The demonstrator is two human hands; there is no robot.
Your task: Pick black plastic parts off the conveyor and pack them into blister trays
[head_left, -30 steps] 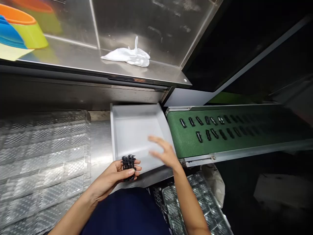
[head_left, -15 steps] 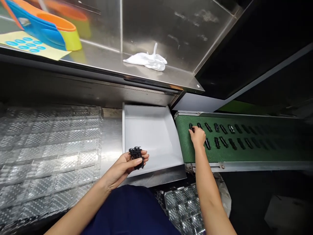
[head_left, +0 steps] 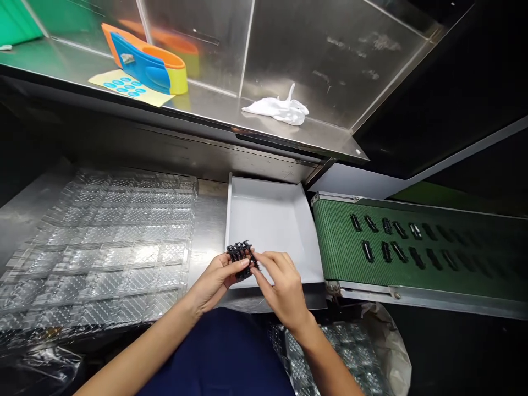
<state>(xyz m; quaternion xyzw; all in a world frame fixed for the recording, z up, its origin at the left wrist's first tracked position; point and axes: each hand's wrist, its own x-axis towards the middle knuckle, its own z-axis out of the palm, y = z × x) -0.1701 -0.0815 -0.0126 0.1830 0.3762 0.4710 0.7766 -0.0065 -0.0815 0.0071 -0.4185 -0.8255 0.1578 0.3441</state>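
Head view: both hands (head_left: 247, 278) pinch black clips (head_left: 242, 257).

— What's on the steel shelf (head_left: 214, 113)?
— A crumpled white cloth (head_left: 277, 110), a yellow sheet of blue stickers (head_left: 128, 88), and blue, orange and yellow tubs (head_left: 144, 60) touching it
— And lower down?
— Clear blister trays (head_left: 103, 242) on the left, a white bin (head_left: 268, 214) just beside a green belt (head_left: 338, 247), and a plastic bag (head_left: 385, 344) beneath
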